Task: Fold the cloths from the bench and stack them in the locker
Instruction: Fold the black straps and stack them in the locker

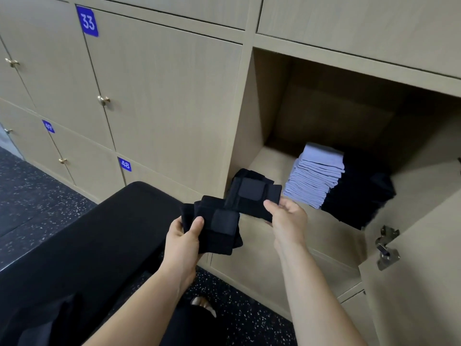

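My left hand [184, 239] grips a folded black cloth [217, 228] with a rectangular patch, thumb on top. A second folded black cloth [252, 196] with the same patch is pinched at its near edge by my right hand [287, 221], just in front of the open locker [264, 106]. Inside the locker stands a tall stack of folded light-blue cloths [316, 176], with a dark pile of black cloths [361, 193] to its right. The black bench [87, 233] lies at lower left.
The locker's open door [419, 270] with its metal lock [386, 248] hangs at the right. Closed locker doors numbered 33 [87, 21] and 48 [124, 164] fill the left wall. The speckled dark floor [37, 196] shows beside the bench.
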